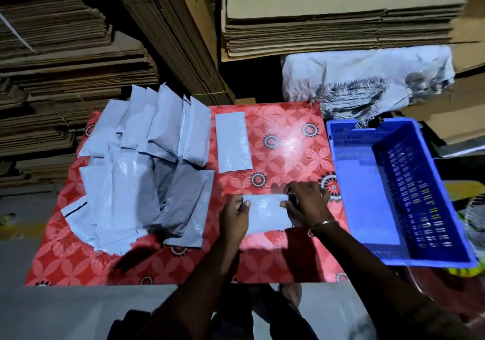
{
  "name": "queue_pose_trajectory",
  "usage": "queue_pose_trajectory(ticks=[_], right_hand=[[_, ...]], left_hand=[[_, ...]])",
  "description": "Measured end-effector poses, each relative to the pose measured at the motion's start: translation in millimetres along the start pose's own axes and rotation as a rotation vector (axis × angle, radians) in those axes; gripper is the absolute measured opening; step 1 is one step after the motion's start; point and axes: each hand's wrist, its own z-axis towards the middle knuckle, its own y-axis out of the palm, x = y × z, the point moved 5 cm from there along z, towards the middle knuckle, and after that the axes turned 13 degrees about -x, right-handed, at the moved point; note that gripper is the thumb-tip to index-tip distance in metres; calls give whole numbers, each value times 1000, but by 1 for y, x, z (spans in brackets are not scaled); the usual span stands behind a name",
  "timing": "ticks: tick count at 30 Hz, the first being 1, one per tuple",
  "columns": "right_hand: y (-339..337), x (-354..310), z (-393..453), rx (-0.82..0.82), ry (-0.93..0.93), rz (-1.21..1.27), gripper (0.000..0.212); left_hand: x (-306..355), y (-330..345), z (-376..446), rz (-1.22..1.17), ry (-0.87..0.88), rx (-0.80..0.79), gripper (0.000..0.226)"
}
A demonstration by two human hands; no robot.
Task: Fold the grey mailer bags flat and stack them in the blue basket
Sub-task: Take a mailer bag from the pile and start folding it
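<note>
Head view. Both forearms reach in from the bottom edge and converge on one grey mailer bag lying on the red flowered table cover, near the front edge, left of the blue basket.

Left hand: on the bag's left end, knuckles up, thumb laid over the top face, fingers curled round the edge — pinching the bag.

Right hand: on the bag's right end, fingers bent down over the far right corner, thumb pointing left across the plastic; gripping that end too. A thin bracelet sits at the right wrist.

Loose pile of grey mailer bags covers the left half of the table, overlapping, some darker. One folded mailer bag lies alone, flat, between pile and basket, further back.

Basket sits at the table's right edge, tilted; its floor shows pale blue, and I cannot tell whether bags lie in it.

Stacks of flattened cardboard behind; a white woven sack behind the basket.
</note>
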Motion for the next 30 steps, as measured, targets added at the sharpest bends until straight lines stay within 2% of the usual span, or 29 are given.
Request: queue_pose_trajectory(ticks=[3, 8, 11, 14, 16, 18, 23, 26, 30], right_hand=[[4, 20, 10, -37, 74, 18, 34], [13, 32, 25, -59, 128, 17, 37], [15, 31, 21, 13, 109, 71, 39], [10, 26, 10, 185, -23, 89, 39], [10, 20, 7, 228, -141, 84, 40], [20, 14, 10, 183, -207, 99, 46], [50, 9, 28, 18, -107, -38, 60], [56, 12, 31, 45, -79, -119, 58], [64, 15, 34, 89, -96, -142, 57]], left_hand=[[2, 20, 25, 55, -16, 3, 15], [-3, 33, 41, 157, -23, 43, 12], [2, 34, 28, 275, 92, 134, 17], [24, 36, 4, 418, 282, 220, 33], [44, 46, -4, 467, 407, 155, 43], [56, 62, -2, 577, 489, 51, 51], [40, 90, 22, 737, 390, -71, 58], [27, 93, 33, 853, 379, -77, 55], [20, 92, 32, 879, 406, -96, 53]])
